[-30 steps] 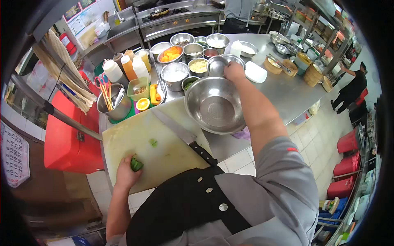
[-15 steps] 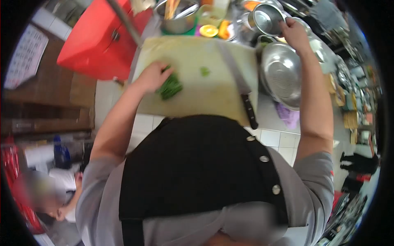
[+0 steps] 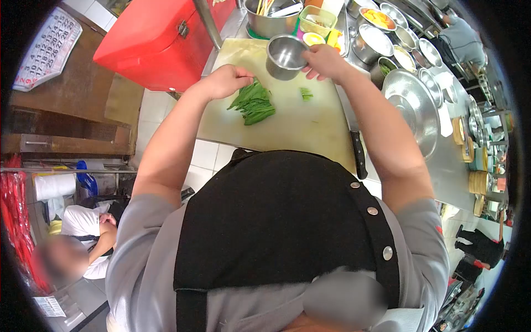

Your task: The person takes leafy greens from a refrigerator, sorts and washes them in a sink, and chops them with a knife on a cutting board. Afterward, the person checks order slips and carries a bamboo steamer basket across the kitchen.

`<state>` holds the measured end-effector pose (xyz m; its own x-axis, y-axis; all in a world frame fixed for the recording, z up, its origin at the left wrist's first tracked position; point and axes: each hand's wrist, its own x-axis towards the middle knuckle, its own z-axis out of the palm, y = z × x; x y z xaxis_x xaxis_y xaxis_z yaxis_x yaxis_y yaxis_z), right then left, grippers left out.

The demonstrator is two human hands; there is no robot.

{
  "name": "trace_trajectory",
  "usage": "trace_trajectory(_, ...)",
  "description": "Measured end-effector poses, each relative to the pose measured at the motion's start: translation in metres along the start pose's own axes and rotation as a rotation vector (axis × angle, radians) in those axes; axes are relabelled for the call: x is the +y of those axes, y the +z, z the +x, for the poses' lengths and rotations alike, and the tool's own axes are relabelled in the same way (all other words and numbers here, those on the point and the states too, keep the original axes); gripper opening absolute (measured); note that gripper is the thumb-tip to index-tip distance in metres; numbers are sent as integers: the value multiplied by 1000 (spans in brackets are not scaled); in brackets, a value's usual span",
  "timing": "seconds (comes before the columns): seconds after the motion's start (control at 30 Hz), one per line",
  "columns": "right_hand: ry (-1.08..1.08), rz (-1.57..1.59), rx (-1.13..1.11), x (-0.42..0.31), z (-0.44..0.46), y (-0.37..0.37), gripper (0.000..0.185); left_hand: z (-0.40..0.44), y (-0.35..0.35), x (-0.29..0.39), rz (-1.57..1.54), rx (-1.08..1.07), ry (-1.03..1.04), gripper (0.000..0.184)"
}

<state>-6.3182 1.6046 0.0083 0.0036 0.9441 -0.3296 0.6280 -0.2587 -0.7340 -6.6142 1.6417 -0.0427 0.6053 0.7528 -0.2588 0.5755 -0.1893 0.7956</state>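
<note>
My left hand (image 3: 225,81) is at the upper left of the cutting board (image 3: 298,124). Its fingers are pinched on the top end of a pile of cut leafy greens (image 3: 254,105). By its rim, my right hand (image 3: 327,62) grips a small steel pot (image 3: 285,58), tilted so its inside shows, above the board right of the greens. A few short green stem pieces (image 3: 306,94) lie below the pot. Along the board's right edge rests a knife (image 3: 358,155) with a dark handle; my right forearm covers part of its blade.
A perforated steel colander (image 3: 412,108) stands right of the board, with several steel bowls beyond. At the back are a steel pot with utensils (image 3: 271,22) and a green plastic container (image 3: 317,21). A red cooler box (image 3: 149,50) is at left. One person (image 3: 91,232) sits lower left.
My right hand has brought the steel pot left, from above the colander area to over the board. My left hand stays at the greens. The view has shifted somewhat.
</note>
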Motion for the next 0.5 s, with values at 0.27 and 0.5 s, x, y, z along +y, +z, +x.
trace_trajectory(0.27,-212,-300,245,19,-7,-2,52,-14,15,27,320,154,-138,31)
trace_trajectory(0.5,-276,-255,45,7,-60,19,27,-28,31,14,480,162,230,51)
